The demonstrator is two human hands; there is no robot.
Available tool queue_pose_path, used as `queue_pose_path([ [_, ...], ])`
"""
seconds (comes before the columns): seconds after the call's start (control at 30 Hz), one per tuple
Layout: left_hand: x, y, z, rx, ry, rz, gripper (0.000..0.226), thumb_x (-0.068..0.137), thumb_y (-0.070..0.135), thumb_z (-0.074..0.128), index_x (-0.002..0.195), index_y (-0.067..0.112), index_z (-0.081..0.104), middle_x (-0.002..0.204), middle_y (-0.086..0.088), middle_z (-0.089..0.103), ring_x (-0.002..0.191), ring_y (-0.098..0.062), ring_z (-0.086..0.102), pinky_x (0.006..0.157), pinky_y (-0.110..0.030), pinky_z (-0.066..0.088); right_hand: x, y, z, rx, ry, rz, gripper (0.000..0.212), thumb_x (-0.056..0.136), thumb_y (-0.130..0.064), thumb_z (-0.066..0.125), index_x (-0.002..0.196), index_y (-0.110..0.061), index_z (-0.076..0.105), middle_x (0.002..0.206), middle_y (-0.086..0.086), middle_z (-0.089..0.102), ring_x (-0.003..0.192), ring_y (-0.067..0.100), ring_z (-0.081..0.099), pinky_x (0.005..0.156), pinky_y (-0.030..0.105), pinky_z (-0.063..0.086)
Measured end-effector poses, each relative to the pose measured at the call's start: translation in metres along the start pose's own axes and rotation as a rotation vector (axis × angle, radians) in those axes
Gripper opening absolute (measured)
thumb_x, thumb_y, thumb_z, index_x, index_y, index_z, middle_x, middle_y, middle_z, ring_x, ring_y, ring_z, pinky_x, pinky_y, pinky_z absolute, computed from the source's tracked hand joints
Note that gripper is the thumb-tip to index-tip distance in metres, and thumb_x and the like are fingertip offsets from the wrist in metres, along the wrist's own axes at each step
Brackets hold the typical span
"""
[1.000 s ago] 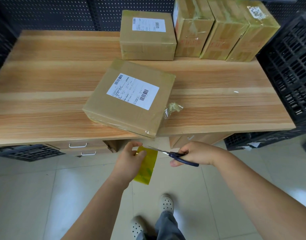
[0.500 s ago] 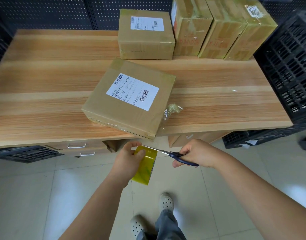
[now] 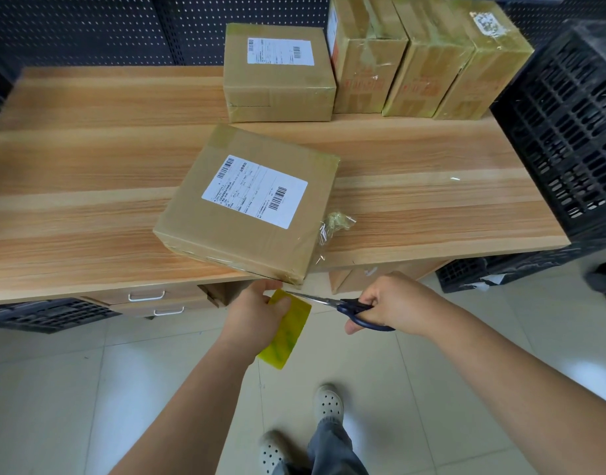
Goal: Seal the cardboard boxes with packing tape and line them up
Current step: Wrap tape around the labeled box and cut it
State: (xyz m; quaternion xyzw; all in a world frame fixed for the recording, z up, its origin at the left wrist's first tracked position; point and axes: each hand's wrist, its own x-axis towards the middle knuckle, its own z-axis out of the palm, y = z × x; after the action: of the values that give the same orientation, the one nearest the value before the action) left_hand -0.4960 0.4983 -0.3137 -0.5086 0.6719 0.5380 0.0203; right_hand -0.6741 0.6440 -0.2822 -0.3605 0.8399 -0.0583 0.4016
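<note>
Down at the bottom, two white shoes (image 3: pixel 329 404) with little holes stand on the pale floor (image 3: pixel 55 389). Just above them, both arms reach out toward the table.

Fingers of the left hand (image 3: pixel 257 313) are curled round a piece of yellow tape (image 3: pixel 288 334), and the tape hangs down below the table's front edge. The right hand (image 3: pixel 394 303) grips a pair of scissors (image 3: pixel 349 308) with dark blue handles. The thin blades point left, and their tips reach the top of the yellow tape, just under the box.

Next comes the box (image 3: pixel 246 214). It is brown and lies flat on the wooden table (image 3: pixel 89 186), turned a bit sideways. Its near corner pokes out over the front edge, right above the left hand. A white label (image 3: pixel 255 190) with black bars is stuck on top. A crumpled scrap of tape (image 3: pixel 336 221) sits against its right side.

Under the table are two drawers (image 3: pixel 147 296) with small metal handles.

At the back of the table stands another brown box (image 3: pixel 277 94) with a label on top. Right beside it, three more boxes (image 3: pixel 428 70) wrapped in yellowish tape stand side by side in a row. Black plastic crates (image 3: pixel 568 132) are stacked on the right. Behind it all is a dark wall (image 3: pixel 89 29) full of tiny holes.
</note>
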Motion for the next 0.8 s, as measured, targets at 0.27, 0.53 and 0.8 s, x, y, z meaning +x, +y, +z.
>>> queue_pose_path([
  [0.27,0.016,0.005,-0.017,0.057,0.042,0.003,0.032,0.089,0.024,0.062,0.120,0.029,0.060,0.108,-0.002,0.062,0.087,-0.019,0.057,0.067,-0.027,0.040,-0.010,0.036,-0.017,-0.233,-0.150,0.077,0.067,0.062,-0.079,0.069,0.072,-0.013,0.060,0.069,-0.004,0.054,0.064,0.012,0.051,0.057,0.027,0.034],
  [0.53,0.017,0.005,-0.028,0.011,-0.103,0.012,0.019,0.086,0.028,0.065,0.098,0.042,0.063,0.100,0.005,0.062,0.091,-0.019,0.060,0.087,-0.036,0.050,-0.025,0.070,-0.025,0.028,-0.058,0.112,0.044,0.065,-0.064,0.078,0.062,-0.026,0.056,0.054,-0.014,0.051,0.057,0.004,0.049,0.055,0.022,0.031],
  [0.8,0.007,0.002,-0.016,-0.079,-0.086,-0.010,0.023,0.081,0.034,0.066,0.100,0.045,0.061,0.110,-0.002,0.062,0.097,-0.021,0.059,0.079,-0.033,0.050,0.005,-0.003,-0.021,0.383,0.491,0.108,0.047,0.073,-0.062,0.074,0.083,-0.019,0.060,0.077,-0.006,0.061,0.073,0.011,0.057,0.062,0.024,0.041],
])
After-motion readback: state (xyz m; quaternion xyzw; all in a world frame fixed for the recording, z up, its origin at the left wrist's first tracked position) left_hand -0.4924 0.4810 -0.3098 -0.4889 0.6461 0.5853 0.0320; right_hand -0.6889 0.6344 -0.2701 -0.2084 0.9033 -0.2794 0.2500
